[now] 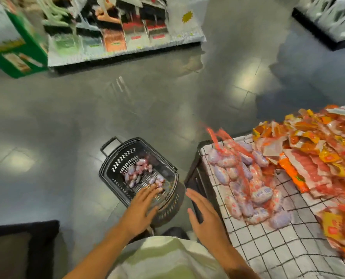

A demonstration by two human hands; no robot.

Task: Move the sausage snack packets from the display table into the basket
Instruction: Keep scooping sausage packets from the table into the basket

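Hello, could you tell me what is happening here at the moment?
A person is moving sausage snack packets from the checked display table into a black basket on the floor. Some packets already lie in it. The left hand reaches over the basket, fingers straight; the right hand hovers open beside the table.

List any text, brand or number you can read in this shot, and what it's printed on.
None is legible.
Sausage snack packets on the display table: print blurred.
Orange packets: print blurred.
Shelf packages: labels smeared by motion.
Green box: label unreadable.
Basket: white chevron marks only, no words.
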